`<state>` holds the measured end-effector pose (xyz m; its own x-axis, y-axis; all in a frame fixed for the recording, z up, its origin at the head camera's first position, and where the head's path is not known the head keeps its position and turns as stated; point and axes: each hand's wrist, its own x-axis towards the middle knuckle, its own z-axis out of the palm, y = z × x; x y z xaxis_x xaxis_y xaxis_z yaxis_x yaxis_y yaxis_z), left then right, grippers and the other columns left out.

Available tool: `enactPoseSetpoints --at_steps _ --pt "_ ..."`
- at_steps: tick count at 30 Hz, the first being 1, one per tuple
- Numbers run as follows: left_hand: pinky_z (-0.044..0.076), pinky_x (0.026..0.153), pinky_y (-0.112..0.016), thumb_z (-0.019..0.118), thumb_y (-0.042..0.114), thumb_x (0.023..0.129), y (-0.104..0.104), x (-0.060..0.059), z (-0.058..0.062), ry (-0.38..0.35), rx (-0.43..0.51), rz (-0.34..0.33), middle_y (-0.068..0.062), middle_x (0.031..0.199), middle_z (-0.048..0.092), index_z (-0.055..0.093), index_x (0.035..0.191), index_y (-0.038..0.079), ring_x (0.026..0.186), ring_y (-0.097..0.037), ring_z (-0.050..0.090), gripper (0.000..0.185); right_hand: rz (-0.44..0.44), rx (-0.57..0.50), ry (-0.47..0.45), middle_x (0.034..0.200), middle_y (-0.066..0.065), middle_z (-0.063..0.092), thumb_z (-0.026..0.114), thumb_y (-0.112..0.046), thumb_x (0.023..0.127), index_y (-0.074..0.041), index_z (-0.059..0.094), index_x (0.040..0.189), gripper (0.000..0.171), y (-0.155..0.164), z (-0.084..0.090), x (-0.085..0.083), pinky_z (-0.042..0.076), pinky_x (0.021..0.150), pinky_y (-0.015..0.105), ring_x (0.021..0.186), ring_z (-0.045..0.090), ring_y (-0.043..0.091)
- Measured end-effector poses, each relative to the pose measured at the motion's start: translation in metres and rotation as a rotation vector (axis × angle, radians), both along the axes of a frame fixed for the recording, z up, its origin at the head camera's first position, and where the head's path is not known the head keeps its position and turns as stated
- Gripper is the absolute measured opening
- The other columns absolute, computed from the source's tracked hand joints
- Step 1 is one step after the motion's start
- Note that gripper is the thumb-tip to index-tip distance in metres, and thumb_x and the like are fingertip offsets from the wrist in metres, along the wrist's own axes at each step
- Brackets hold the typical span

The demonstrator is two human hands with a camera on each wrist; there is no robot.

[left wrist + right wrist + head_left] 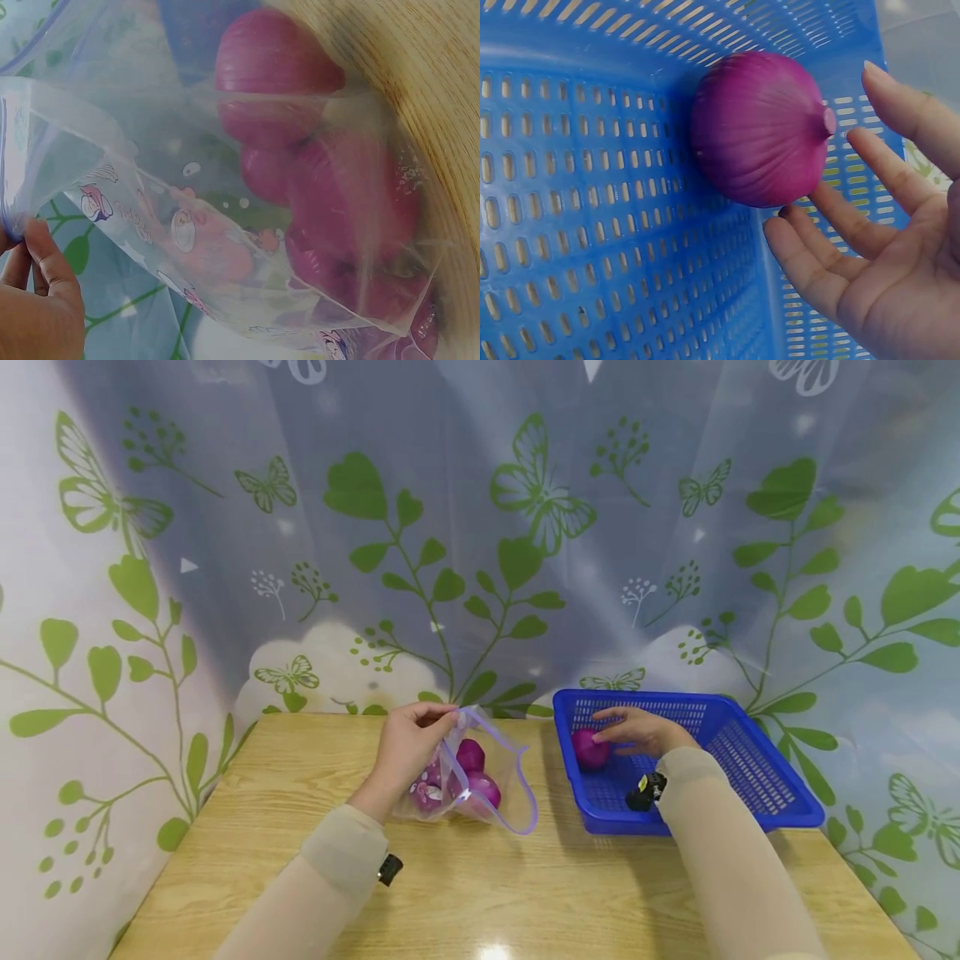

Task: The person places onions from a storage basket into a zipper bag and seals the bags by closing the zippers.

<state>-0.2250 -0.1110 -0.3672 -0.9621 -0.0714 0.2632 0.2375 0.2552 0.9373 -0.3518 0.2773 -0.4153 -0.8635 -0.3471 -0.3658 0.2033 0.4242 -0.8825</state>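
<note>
The lilac-edged rim of a clear plastic zip bag printed with small cartoon figures (202,240) is pinched between the thumb and fingers of the left hand (412,747). The bag is set on the left part of a light wood-grain table (480,877), its mouth held gaping toward the right. Several round, glossy purple-red onions (480,792) are gathered inside it, crowded together low in the bag; their exact number cannot be told through the film.

On the right, a rectangular blue plastic basket with slotted walls (750,768) is placed. One round, ribbed purple onion with a short stem end (761,131) is lodged inside at its far left corner, the stem end turned toward the right hand (637,731). That hand is held inside the basket just beside this onion, its fingers spread and lightly bent, the thumb well apart from them. Nothing is gripped by it; whether the onion is touched by a fingertip cannot be told.

Both forearms are covered by beige sleeves (742,852). At the far side, a blue-grey curtain printed with green leaves and butterflies (465,485) is hung.
</note>
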Motion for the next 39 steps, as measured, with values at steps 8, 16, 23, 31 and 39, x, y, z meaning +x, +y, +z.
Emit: enactPoseSetpoints --at_steps 8,16,23,31,39 --pt "0.054 0.07 -0.025 0.074 0.016 0.092 0.0 -0.001 -0.001 -0.003 0.005 0.001 -0.006 0.095 0.072 0.078 0.103 0.007 0.083 -0.019 0.063 0.014 0.007 0.01 -0.017 0.156 0.03 0.029 0.074 -0.007 0.089 0.0 0.036 0.151 0.072 -0.004 -0.006 -0.005 0.034 0.112 0.061 0.141 0.033 0.046" --pt "0.053 0.069 -0.024 0.074 0.015 0.092 0.0 -0.001 -0.003 -0.008 0.002 0.003 -0.006 0.095 0.072 0.078 0.103 0.007 0.083 -0.018 0.062 0.014 0.063 0.013 -0.048 0.157 0.032 0.023 0.074 -0.004 0.088 0.001 0.034 0.151 0.075 -0.006 -0.009 -0.008 0.037 0.11 0.06 0.141 0.031 0.049" --pt "0.053 0.07 -0.027 0.074 0.016 0.092 0.0 -0.002 -0.006 0.003 -0.022 0.005 -0.005 0.094 0.073 0.078 0.102 0.008 0.083 -0.018 0.062 0.013 0.084 0.033 -0.073 0.152 0.031 0.03 0.075 -0.003 0.087 -0.002 0.035 0.152 0.077 -0.009 -0.018 -0.011 0.04 0.107 0.061 0.138 0.034 0.048" --pt "0.053 0.07 -0.027 0.073 0.017 0.093 0.001 0.0 -0.005 -0.015 -0.018 0.005 -0.004 0.094 0.072 0.079 0.102 0.01 0.083 -0.019 0.062 0.013 0.097 0.085 -0.064 0.148 0.03 0.033 0.076 -0.001 0.085 -0.005 0.039 0.151 0.076 -0.011 -0.018 -0.01 0.046 0.101 0.06 0.133 0.039 0.047" --pt "0.053 0.069 -0.027 0.073 0.016 0.093 0.001 -0.001 -0.004 -0.017 -0.016 0.005 -0.005 0.095 0.072 0.078 0.103 0.009 0.083 -0.019 0.062 0.013 0.097 0.102 -0.051 0.146 0.03 0.036 0.073 0.003 0.087 -0.005 0.041 0.15 0.071 -0.012 -0.012 -0.008 0.049 0.098 0.058 0.131 0.041 0.046"
